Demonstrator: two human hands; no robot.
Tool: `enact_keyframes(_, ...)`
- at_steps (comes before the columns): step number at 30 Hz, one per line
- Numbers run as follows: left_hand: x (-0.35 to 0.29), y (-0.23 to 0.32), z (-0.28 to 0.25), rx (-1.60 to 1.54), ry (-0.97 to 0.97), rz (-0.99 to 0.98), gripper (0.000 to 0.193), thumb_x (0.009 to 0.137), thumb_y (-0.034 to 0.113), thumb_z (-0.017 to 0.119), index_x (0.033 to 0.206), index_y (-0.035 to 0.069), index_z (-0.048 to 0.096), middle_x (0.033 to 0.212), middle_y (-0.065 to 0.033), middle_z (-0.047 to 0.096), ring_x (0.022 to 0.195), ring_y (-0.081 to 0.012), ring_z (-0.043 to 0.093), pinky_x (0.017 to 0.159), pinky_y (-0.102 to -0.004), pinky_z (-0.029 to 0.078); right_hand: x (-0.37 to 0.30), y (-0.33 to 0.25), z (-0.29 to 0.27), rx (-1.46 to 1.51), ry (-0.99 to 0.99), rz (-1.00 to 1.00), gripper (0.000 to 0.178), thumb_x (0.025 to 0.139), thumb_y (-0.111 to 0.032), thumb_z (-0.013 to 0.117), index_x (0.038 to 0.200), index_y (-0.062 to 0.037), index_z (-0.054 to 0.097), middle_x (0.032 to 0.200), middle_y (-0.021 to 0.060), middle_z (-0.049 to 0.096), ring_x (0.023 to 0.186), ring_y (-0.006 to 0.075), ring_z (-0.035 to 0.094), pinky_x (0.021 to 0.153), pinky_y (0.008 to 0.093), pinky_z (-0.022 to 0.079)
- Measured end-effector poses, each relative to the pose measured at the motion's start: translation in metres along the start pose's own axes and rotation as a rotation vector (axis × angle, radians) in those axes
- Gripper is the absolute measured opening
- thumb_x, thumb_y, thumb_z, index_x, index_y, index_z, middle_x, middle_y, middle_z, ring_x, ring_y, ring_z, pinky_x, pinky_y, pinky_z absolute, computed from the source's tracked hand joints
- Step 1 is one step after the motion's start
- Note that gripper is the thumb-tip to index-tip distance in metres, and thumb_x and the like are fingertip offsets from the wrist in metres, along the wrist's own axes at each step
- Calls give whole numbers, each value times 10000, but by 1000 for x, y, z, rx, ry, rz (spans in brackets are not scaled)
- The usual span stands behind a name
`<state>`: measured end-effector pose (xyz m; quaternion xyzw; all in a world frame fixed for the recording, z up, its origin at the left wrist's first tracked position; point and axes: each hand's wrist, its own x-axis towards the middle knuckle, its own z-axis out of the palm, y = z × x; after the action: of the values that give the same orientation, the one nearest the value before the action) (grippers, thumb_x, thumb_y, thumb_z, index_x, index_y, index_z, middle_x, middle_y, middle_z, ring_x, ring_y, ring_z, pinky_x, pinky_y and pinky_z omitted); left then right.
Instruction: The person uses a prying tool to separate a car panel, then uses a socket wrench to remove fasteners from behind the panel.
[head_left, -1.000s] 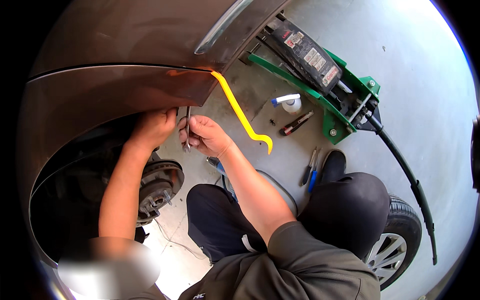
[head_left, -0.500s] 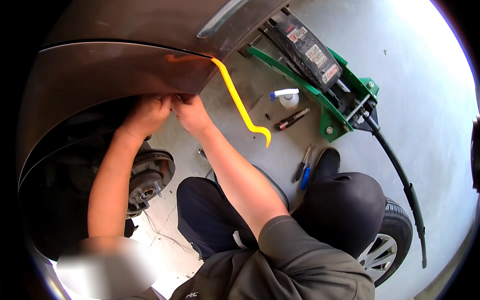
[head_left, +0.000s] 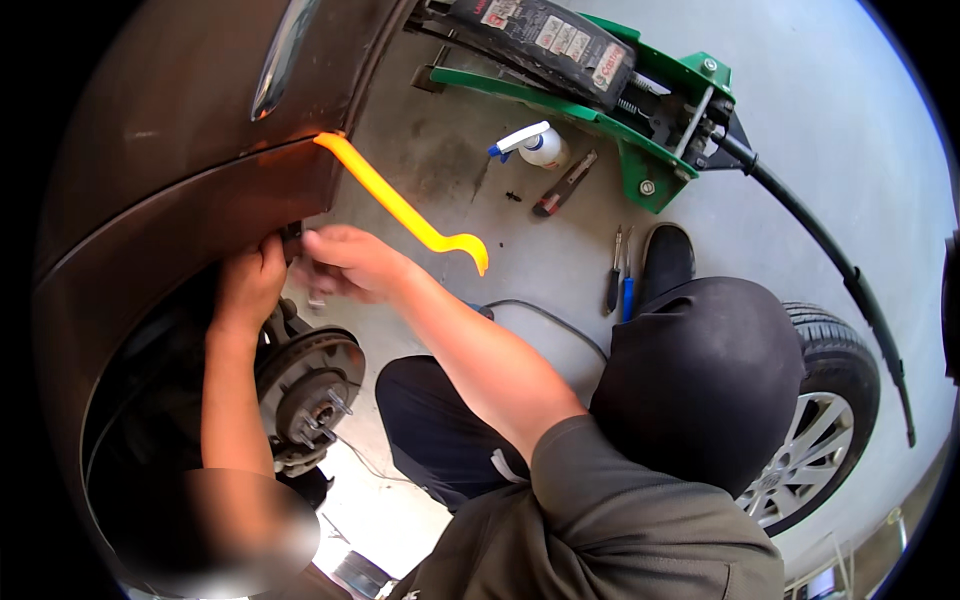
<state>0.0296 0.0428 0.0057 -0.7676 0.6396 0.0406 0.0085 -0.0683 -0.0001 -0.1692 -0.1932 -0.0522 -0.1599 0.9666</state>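
A brown car body panel (head_left: 190, 215) curves over an open wheel arch. At the panel's lower corner my left hand (head_left: 248, 285) is closed, its fingers pressed against the arch edge. Just to the right, my right hand (head_left: 350, 262) is closed and blurred by motion; a greyish, metallic-looking piece shows below its fingers, too smeared to name. A yellow pry bar (head_left: 400, 208) has its upper end at the panel seam, and its hooked end sticks out freely. Below my hands sits the bare brake disc (head_left: 335, 365) with its hub and studs.
A green floor jack (head_left: 620, 135) with a long handle stands at upper right. On the floor lie a spray bottle (head_left: 543, 147), a utility knife (head_left: 565, 184) and two slim hand tools (head_left: 628, 285). A removed wheel (head_left: 825, 420) lies beside my knee; a dark cable (head_left: 560, 318) runs near my leg.
My right hand has pulled away from the left and dropped slightly, while the left stays at the arch edge. The view has shifted, moving the car and jack leftward in the picture.
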Motion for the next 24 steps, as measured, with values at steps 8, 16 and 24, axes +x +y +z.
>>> enact_keyframes(8,7,-7,1,34,4,41,265,996,91,484,1123,-43,674,1103,-232,701,1050,-374,662,937,-411,497,36,-2,31,-50,286,-651,234,1008,-198,606,1064,15,684,897,61,702,796,96,568,744,270,472)
enact_keyframes(16,6,-6,1,52,51,112,253,965,82,513,1105,-14,700,1086,-226,710,1031,-392,671,926,-428,515,15,0,14,-6,-60,-262,324,1032,-307,624,1068,6,699,866,37,660,720,107,534,684,284,453)
enact_keyframes(24,0,4,-2,25,39,28,268,992,85,476,1108,-38,684,1097,-225,706,1047,-370,667,942,-416,500,-2,4,5,313,-196,-52,240,1004,-236,621,1037,-12,701,955,76,721,714,93,550,666,261,455)
